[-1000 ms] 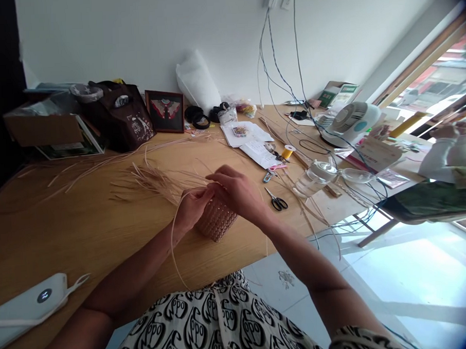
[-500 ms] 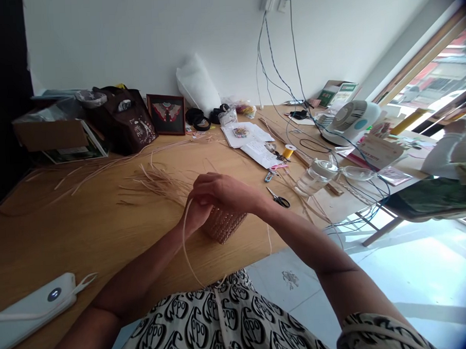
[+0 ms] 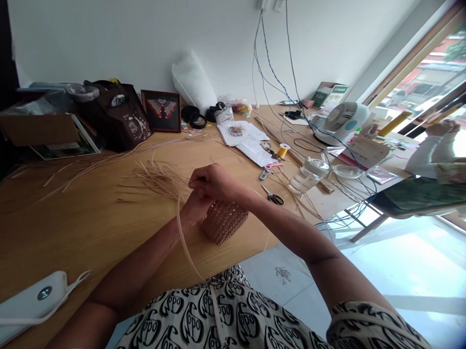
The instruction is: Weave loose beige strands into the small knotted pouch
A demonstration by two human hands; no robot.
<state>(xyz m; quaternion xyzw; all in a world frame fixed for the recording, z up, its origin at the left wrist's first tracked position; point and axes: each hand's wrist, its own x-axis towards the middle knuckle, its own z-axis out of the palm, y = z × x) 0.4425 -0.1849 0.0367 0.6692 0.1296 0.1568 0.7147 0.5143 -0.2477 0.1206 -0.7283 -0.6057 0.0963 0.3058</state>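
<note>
A small woven basket [image 3: 225, 223] of brownish strips rests on the table before me, tilted, its upper edge covered by my hands. My left hand [image 3: 198, 206] is closed at its far left edge, the fingertips hidden beneath the other hand. Above it, my right hand [image 3: 215, 181] is bent over with fingers pinched together, at a pale flat weaving strip [image 3: 184, 238]. That strip arcs from the hands down past my left wrist to my lap. Beyond the hands, a fan of loose strands [image 3: 154, 179] spreads leftward on the table.
Scissors [image 3: 273, 196] lie right of the basket. Farther right are a glass teapot [image 3: 310, 173], yellow thread spool [image 3: 283, 150], fan [image 3: 341, 122] and hanging cables. A power bank [image 3: 34, 306] lies near left; a bag [image 3: 118, 118] stands behind. Another person's arm [image 3: 428, 150] shows at right.
My right hand has turned and drawn its fingers into a tighter pinch above the left hand. The strip's loop has shifted beside my left wrist. The whole view has moved slightly.
</note>
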